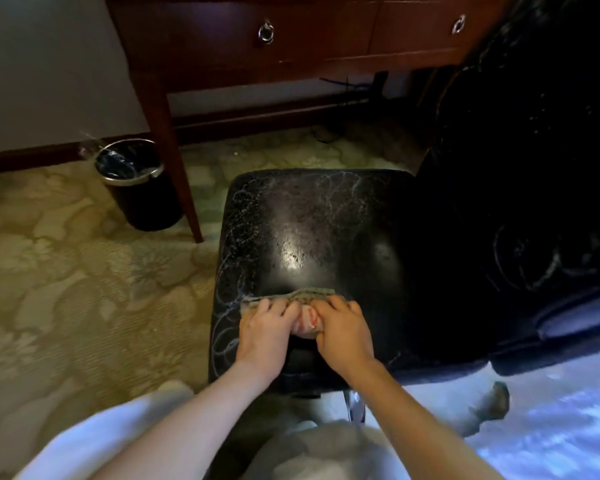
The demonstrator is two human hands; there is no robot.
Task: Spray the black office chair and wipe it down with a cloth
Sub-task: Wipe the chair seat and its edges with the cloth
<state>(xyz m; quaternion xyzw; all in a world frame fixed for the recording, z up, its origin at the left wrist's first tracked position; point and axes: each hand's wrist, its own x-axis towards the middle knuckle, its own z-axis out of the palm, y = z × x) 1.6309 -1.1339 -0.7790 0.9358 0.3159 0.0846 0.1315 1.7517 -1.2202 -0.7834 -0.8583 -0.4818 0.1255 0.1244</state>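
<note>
Black glossy leather office chair is seen from above, seat centre frame, backrest rising at the right. White spray streaks and droplets are seen along the seat's left and far edges.

Grey-green cloth is bunched at the seat's near edge. It is gripped by the left hand and the right hand side by side. Fingers of both are curled over it and pressed close together. A red mark on the pale part of the cloth between the hands is too blurred to read.

Open patterned beige carpet is left of the seat. Black round bin with chrome rim stands beside the leg of the dark wooden table with ring-pull drawers, well apart from the seat's left edge. The table front lies beyond the far edge, with carpet between.
</note>
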